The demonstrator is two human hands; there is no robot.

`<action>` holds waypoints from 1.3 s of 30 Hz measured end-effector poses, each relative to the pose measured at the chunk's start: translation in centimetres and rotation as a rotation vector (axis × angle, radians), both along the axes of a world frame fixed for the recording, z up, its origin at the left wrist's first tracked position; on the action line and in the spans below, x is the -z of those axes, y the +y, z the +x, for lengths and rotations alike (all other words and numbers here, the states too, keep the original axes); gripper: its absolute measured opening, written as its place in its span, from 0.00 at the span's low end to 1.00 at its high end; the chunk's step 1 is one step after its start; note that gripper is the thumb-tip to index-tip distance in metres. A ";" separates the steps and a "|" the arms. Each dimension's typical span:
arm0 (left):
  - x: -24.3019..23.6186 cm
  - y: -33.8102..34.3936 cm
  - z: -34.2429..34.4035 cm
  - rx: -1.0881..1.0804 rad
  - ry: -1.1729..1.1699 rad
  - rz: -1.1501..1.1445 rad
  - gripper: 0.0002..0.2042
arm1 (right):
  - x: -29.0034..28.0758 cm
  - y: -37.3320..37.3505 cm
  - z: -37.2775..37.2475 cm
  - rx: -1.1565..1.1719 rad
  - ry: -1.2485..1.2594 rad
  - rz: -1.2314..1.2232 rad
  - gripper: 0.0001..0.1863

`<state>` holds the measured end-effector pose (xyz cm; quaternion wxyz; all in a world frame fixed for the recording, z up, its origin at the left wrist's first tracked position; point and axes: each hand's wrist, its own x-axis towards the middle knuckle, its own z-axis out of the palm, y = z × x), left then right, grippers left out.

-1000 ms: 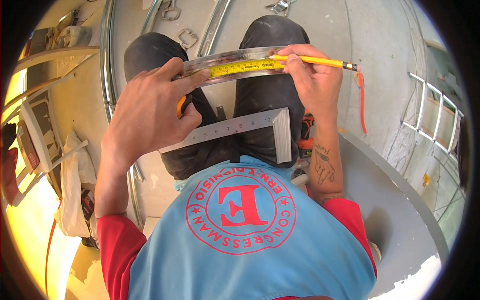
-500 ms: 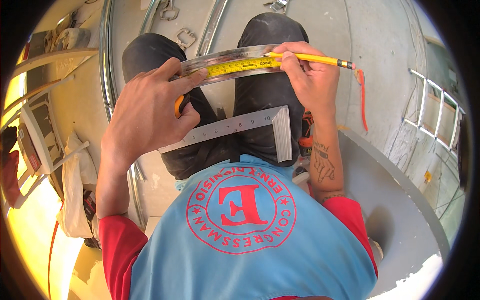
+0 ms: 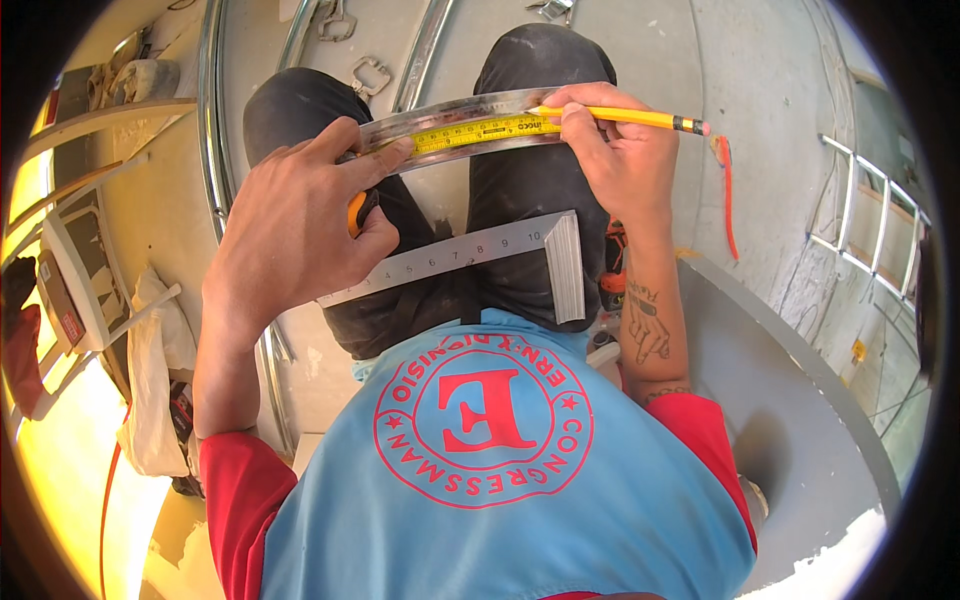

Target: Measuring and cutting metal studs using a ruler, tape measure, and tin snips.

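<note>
A metal strip (image 3: 460, 152) lies across my knees, with the yellow blade of a tape measure (image 3: 480, 130) stretched along it. My left hand (image 3: 305, 220) closes round the tape measure, whose orange and black case shows below the fingers. The left index finger presses on the blade. In my right hand (image 3: 625, 150) is a yellow pencil (image 3: 640, 117), its tip touching the strip by the blade's end. A try square (image 3: 470, 255) with a silver blade and a thick ribbed stock rests across my thighs.
Long shiny metal tubes (image 3: 213, 120) and clamps (image 3: 370, 75) lie on the floor ahead. At the right are an orange strap (image 3: 728, 200) and a white ladder-like frame (image 3: 868, 210). A curved grey panel (image 3: 790, 370) stands beside my right arm. White cloth (image 3: 155, 380) hangs at left.
Almost nothing differs. The tape blade and my left fingers have shifted very slightly; the pencil tip stays at the strip.
</note>
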<state>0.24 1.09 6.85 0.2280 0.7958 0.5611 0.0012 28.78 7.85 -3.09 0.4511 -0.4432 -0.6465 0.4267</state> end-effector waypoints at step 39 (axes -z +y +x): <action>-0.3 0.3 0.3 -0.015 -0.014 -0.031 0.31 | -2.6 -0.1 -0.3 0.007 0.282 -0.176 0.09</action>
